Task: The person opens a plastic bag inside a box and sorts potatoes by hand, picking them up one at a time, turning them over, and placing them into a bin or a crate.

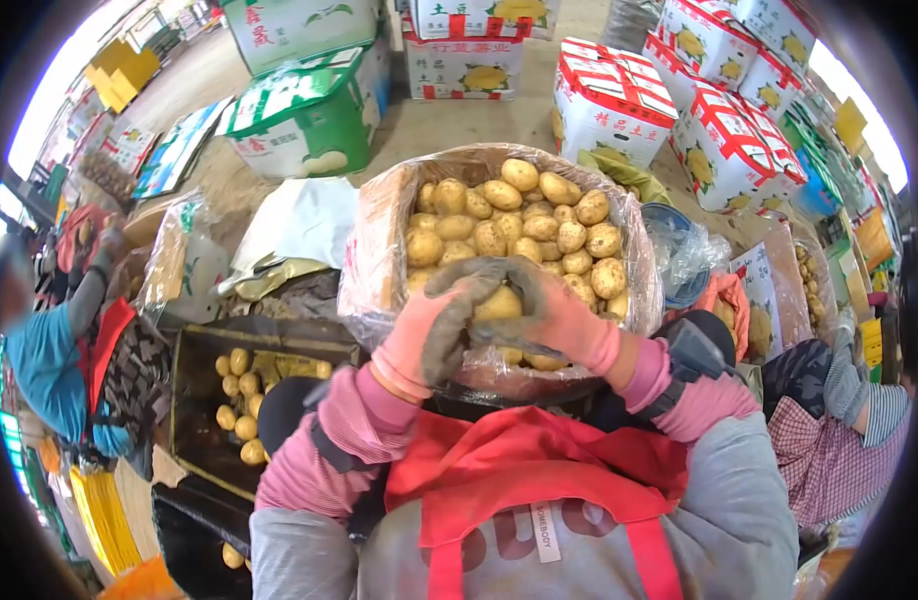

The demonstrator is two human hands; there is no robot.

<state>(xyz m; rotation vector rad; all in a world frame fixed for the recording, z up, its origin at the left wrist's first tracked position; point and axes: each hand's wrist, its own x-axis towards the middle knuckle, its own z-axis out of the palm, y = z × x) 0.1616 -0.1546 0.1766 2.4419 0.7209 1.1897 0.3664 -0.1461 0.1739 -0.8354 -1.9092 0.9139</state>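
Both my hands wear pink gloves with dirty grey palms and meet over the near side of a plastic-lined box (379, 225) full of potatoes (539, 228). Between them is one potato (499, 303). My left hand (447, 325) curls round its left side, and my right hand (559, 315) wraps its right side, with the fingertips touching at the top. Other potatoes lie just beyond and below the gloves. The box stands in front of my red apron (539, 455).
A dark crate (194, 400) with loose potatoes is at the left. Green (309, 120) and red-white cartons (614, 105) stand ahead. A blue basket (684, 255) with plastic is right of the box. One person (54, 360) sits at left, another (839, 440) at right.
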